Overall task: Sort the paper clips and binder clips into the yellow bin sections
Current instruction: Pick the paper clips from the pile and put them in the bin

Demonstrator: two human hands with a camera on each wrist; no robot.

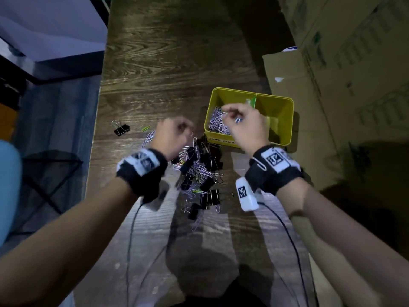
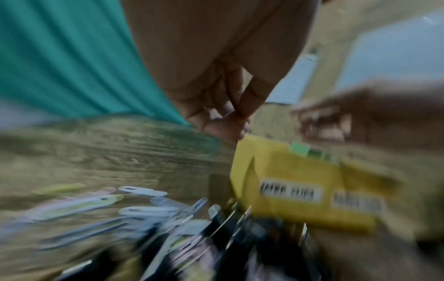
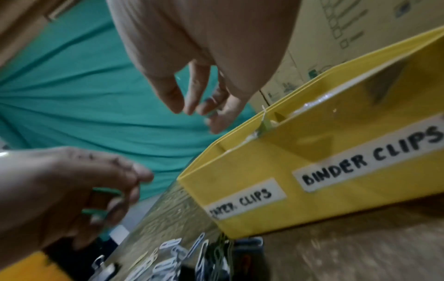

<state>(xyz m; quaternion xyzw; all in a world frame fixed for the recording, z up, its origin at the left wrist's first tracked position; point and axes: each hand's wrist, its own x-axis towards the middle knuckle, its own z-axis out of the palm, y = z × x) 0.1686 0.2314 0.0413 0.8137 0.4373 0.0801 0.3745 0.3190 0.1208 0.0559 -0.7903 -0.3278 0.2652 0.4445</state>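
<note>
While blurred, left hand (image 1: 174, 136) grip unclear, right hand (image 1: 243, 125) pinch unclear

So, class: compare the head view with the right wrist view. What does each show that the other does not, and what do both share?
Only the head view shows inside the yellow bin: paper clips lie in its left section, under the right hand. It alone shows a lone binder clip apart from the pile.

Only the right wrist view makes the bin's labels readable: the "BINDER CLIPS" label and a partly legible label ending in "CLIPS".

Both show the bin, both hands, including the left hand, and loose clips on the wooden table.
</note>
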